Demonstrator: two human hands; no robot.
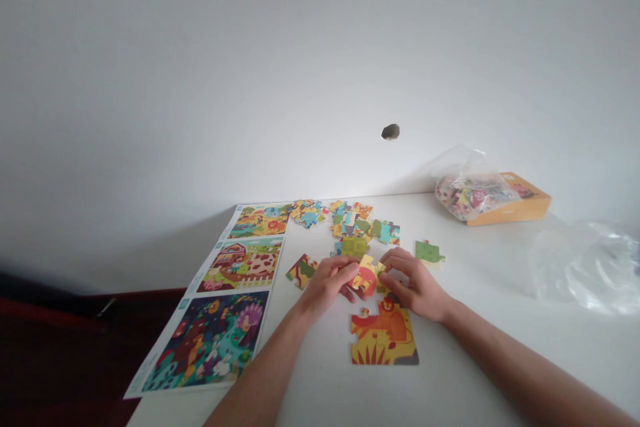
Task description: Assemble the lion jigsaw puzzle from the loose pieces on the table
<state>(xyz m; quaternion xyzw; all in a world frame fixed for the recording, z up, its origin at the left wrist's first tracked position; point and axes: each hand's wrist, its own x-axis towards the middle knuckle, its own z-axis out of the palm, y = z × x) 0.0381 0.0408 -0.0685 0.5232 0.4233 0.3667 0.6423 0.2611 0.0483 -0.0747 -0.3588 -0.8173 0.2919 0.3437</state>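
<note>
My left hand (pixel 327 281) and my right hand (pixel 415 283) meet over a white table (pixel 480 347), both with fingers pinched on a yellow and red puzzle piece (pixel 367 277) between them. Just below the hands lies a joined patch of orange and yellow pieces with a lion (pixel 384 339). A loose piece (pixel 301 270) lies left of my left hand. A green piece (pixel 429 252) lies beyond my right hand. A heap of loose pieces (pixel 350 220) is spread further back.
A long reference sheet with three pictures (pixel 227 293) lies along the table's left edge. An orange box with a clear bag of pieces (pixel 493 199) stands at the back right. A crumpled clear plastic bag (pixel 590 263) lies at the right. A white wall rises behind.
</note>
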